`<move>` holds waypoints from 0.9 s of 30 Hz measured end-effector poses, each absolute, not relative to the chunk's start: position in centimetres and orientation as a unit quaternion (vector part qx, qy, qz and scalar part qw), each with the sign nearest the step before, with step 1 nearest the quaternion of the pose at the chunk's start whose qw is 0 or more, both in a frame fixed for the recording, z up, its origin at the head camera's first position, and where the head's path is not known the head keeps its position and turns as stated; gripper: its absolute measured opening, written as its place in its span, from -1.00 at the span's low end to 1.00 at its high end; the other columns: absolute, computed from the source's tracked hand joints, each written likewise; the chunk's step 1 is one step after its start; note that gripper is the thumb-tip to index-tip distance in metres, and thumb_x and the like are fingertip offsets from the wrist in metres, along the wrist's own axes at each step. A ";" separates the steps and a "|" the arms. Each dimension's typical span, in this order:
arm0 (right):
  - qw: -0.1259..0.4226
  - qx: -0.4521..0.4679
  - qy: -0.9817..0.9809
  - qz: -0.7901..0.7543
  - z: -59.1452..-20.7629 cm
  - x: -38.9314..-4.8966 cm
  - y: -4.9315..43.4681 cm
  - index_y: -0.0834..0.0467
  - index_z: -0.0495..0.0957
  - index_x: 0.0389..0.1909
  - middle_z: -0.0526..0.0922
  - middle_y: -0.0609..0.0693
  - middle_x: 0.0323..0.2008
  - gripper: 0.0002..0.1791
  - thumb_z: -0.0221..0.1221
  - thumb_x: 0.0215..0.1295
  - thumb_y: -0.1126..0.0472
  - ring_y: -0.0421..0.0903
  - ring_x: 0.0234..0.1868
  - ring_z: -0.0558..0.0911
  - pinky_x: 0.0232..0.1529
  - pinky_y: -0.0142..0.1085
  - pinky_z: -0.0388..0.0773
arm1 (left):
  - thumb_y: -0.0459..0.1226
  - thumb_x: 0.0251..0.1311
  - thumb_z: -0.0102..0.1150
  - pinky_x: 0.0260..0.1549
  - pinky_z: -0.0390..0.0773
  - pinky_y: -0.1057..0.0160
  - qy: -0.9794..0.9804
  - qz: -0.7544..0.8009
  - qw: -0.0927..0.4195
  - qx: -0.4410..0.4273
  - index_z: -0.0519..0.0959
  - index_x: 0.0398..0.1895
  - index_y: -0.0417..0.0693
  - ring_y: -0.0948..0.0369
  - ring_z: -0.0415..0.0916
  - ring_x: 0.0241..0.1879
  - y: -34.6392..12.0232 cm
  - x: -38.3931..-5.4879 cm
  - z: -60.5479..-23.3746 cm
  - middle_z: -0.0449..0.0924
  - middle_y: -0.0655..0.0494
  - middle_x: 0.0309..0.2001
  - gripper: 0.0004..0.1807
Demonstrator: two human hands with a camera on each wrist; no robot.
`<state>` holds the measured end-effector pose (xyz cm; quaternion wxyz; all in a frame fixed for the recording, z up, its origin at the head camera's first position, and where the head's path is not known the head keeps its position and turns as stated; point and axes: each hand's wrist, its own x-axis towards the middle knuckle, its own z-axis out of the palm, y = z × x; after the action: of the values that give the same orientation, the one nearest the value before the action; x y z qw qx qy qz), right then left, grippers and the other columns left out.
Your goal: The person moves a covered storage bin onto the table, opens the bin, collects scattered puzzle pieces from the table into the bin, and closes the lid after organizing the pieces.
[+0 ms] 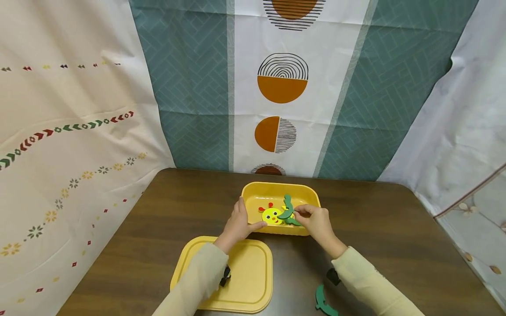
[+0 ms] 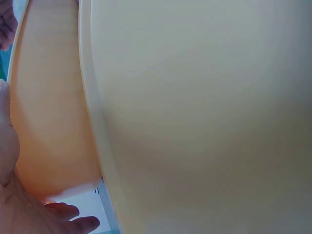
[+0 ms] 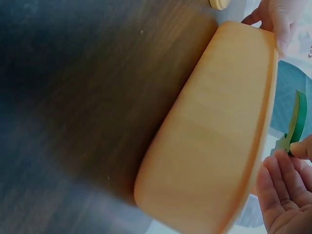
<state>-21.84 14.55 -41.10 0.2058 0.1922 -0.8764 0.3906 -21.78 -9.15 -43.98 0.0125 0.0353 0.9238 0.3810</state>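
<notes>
Near the back of the table stands a yellow box (image 1: pixel 253 185). My left hand (image 1: pixel 236 224) grips its near left corner, the thumb along the front rim and the fingers at the left side; the left wrist view shows that hand (image 2: pixel 29 209) against the box wall (image 2: pixel 53 107). Above the box's right half, my right hand (image 1: pixel 319 224) pinches a curved green piece (image 1: pixel 288 207) between thumb and fingers. The right wrist view also shows this green piece (image 3: pixel 298 117) at the fingertips. Inside the box lie a yellow smiling-face piece (image 1: pixel 272 216) with red-tipped feelers and another green piece (image 1: pixel 292 221).
A flat yellow lid (image 1: pixel 251 276) lies in front of the box, under my left forearm. One more curved green piece (image 1: pixel 322 300) is at the near side of the brown table (image 1: pixel 379 228). Patterned cloths (image 1: pixel 193 87) hang behind and at the sides.
</notes>
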 end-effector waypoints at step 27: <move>0.191 0.155 -0.900 0.361 -43.9 -24.2 13.7 0.30 0.69 -0.41 0.72 0.08 -0.48 -0.91 0.31 0.01 0.40 -0.08 -0.47 0.66 -0.38 -0.25 0.62 | 0.12 0.00 0.34 0.28 0.21 -0.14 0.921 0.387 0.013 0.034 -0.24 0.47 -0.34 -0.18 0.08 0.38 -8.9 -21.7 -44.0 -0.12 -0.32 0.45 0.25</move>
<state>-24.24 13.74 -43.92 0.1906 0.1548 -0.8998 0.3607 -21.70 -8.92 -44.03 0.0134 0.0342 0.9213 0.3871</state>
